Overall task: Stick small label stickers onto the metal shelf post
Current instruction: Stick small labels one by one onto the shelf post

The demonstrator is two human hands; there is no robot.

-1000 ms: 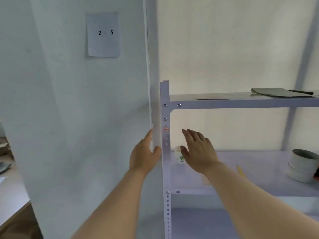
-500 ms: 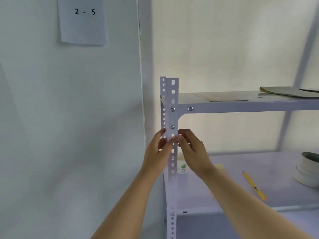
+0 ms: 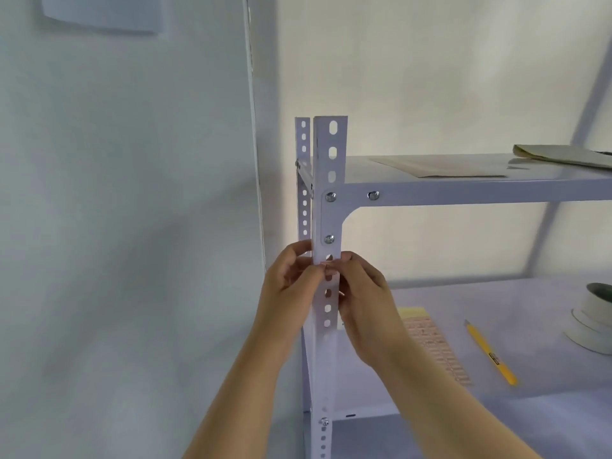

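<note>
Pale walls close in on a grey metal shelving unit, and both hands are up at its front corner post (image 3: pixel 328 313); the left hand (image 3: pixel 291 293) comes in from the wall side, the right hand (image 3: pixel 364 303) from the shelf side, and their fingertips meet on the post's face just below the lower bracket bolt (image 3: pixel 329 239); between them sits a small label sticker (image 3: pixel 328 267), reddish at the edges, lying flat against the metal over one of the slots; both sets of fingers are curled in close and pinched at the sticker's ends, so I judge they are pressing it down, though whether it is fully stuck I cannot tell; no other label shows on the post, so this looks like an early one with more to come; on the lower shelf (image 3: pixel 536 306) just beside the right wrist lies the sticker sheet (image 3: pixel 430 342), many rows apparently unused, with a yellow pen (image 3: pixel 490 352) near it and tape rolls (image 3: pixel 596 319) well off to the right.
</note>
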